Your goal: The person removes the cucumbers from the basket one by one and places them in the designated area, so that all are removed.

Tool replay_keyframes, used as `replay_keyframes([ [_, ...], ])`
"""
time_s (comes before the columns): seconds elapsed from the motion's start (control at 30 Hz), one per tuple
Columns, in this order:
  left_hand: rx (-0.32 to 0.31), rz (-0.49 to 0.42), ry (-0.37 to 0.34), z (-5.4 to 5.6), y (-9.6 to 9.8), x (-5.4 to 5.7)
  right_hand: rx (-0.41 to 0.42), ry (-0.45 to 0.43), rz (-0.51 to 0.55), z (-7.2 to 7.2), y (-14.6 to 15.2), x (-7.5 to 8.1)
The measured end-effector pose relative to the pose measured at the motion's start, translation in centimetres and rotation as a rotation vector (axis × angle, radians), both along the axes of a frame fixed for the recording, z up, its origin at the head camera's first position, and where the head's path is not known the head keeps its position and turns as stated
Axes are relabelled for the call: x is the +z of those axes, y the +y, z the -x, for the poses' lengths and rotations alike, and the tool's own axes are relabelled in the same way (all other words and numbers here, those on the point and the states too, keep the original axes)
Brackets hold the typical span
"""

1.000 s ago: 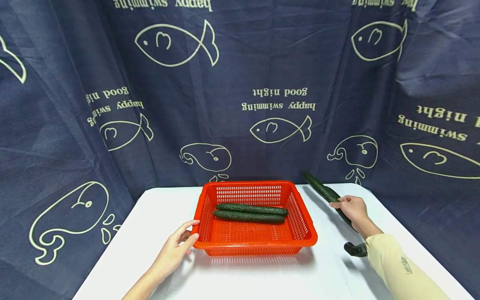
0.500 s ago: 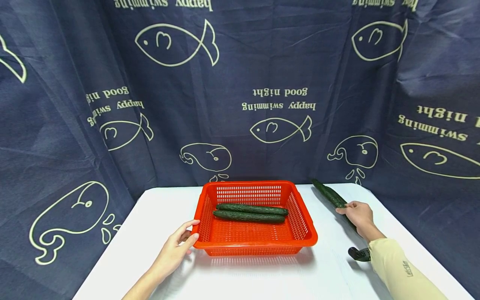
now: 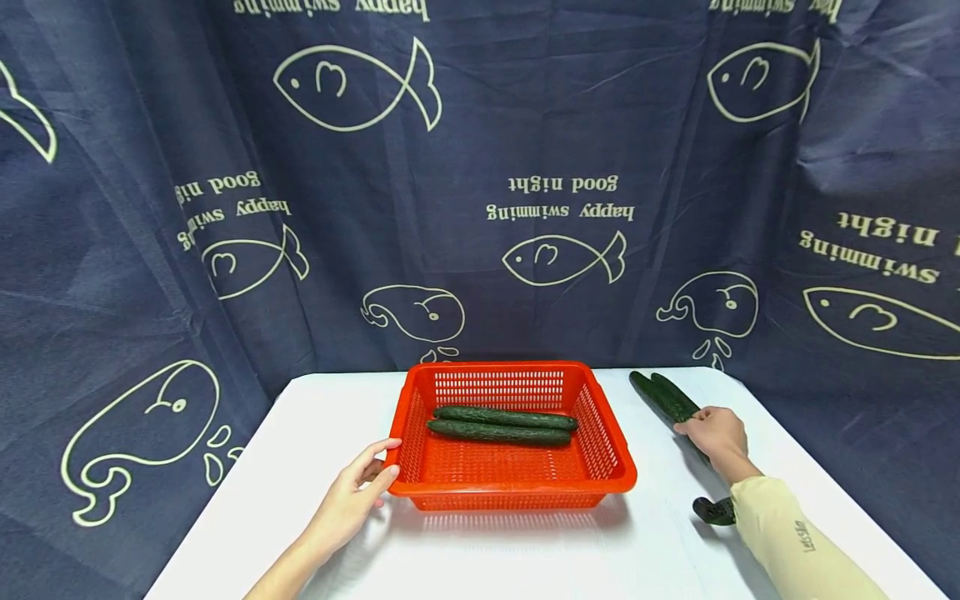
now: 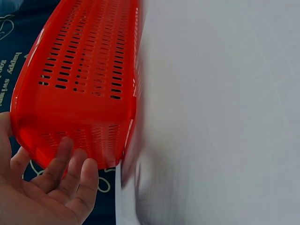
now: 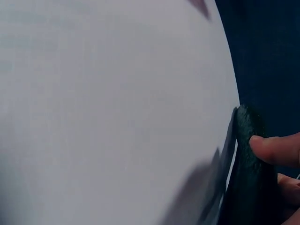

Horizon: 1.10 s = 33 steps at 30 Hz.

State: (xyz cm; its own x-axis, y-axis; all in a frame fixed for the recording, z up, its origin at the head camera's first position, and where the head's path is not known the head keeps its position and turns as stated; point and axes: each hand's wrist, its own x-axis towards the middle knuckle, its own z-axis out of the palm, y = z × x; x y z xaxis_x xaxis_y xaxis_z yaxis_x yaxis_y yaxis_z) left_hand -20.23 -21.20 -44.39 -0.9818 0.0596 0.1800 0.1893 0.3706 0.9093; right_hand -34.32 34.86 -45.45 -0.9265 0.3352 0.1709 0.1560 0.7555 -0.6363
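A red plastic basket [image 3: 513, 489] stands on the white table, and two dark green cucumbers [image 3: 498, 432] lie side by side in it. My left hand [image 3: 347, 500] pinches the basket's left front corner; in the left wrist view the thumb is at the rim and the fingers reach along the outer wall. Right of the basket, two more cucumbers lie next to each other, slanting towards the back. My right hand [image 3: 716, 433] holds the nearer-left cucumber [image 3: 647, 390], its thumb on the skin in the right wrist view. The other cucumber [image 3: 671, 390] is partly hidden by the hand.
The white table [image 3: 450, 567] ends at the back against a dark blue curtain [image 3: 480, 325] printed with fish and whales. A black wrist mount [image 3: 715, 511] sticks out by the right sleeve [image 3: 795, 542].
My right hand has brought its cucumber down and slightly right, from raised above the table to lying beside the other one. The left hand and basket have not moved.
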Motion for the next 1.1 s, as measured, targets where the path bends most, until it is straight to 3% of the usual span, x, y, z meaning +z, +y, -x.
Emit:
replay_keyframes([
  [0.33, -0.011, -0.005, 0.012, -0.1, 0.0, 0.1, -0.057, -0.088, -0.091, 0.0, 1.1, 0.6],
  [0.63, -0.030, -0.016, 0.023, -0.1, 0.0, 0.0, -0.010, -0.085, -0.169, 0.0, 1.5, 0.2],
  [1.1, -0.018, -0.021, 0.009, -0.1, 0.1, 0.1, -0.013, -0.123, -0.184, 0.2, 1.3, 0.2],
])
